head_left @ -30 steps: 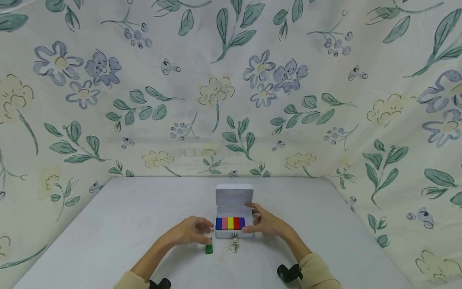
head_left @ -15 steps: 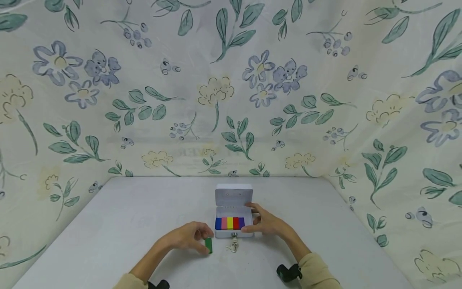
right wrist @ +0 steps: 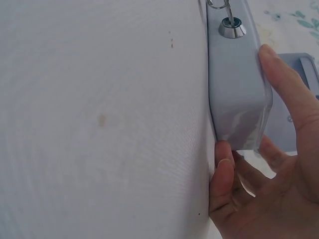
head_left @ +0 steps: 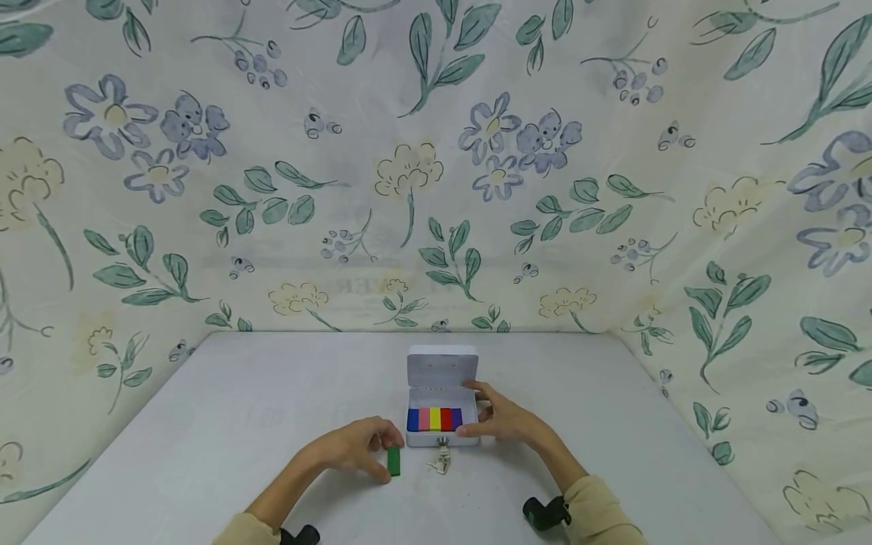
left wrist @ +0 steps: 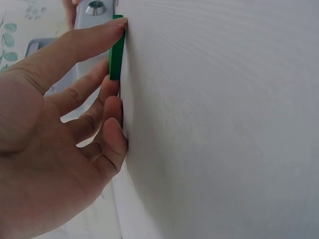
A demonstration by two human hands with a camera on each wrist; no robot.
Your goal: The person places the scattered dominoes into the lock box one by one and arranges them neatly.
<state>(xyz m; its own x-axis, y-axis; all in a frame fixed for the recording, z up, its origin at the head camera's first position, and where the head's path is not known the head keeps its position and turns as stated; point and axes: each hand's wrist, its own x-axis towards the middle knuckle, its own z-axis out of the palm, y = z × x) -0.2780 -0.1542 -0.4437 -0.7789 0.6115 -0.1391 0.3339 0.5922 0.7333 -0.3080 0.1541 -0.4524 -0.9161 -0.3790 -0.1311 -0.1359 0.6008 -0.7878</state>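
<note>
On the table, left of the box's front, lies a small flat green block (head_left: 393, 461). My left hand (head_left: 356, 448) pinches it by its ends, thumb at the near end and fingertips at the far one, as the left wrist view shows too. A white metal cash box (head_left: 425, 439) stands with its lid (head_left: 443, 369) raised. Inside, a row of coloured blocks (head_left: 435, 419) runs blue, pink, yellow, red, purple. My right hand (head_left: 507, 420) holds the box's right side, thumb on the front rim; in the right wrist view the fingers lie around its end.
Keys (head_left: 441, 459) hang from the lock (left wrist: 95, 7) on the box's front and rest on the white table (head_left: 286, 386). A flower-patterned cloth (head_left: 436, 189) rises behind the table and along both sides.
My left hand has lowered and drawn slightly toward me; its thumb moved from above the green block to the near end, fingers to the far end. My right hand has stayed on the box.
</note>
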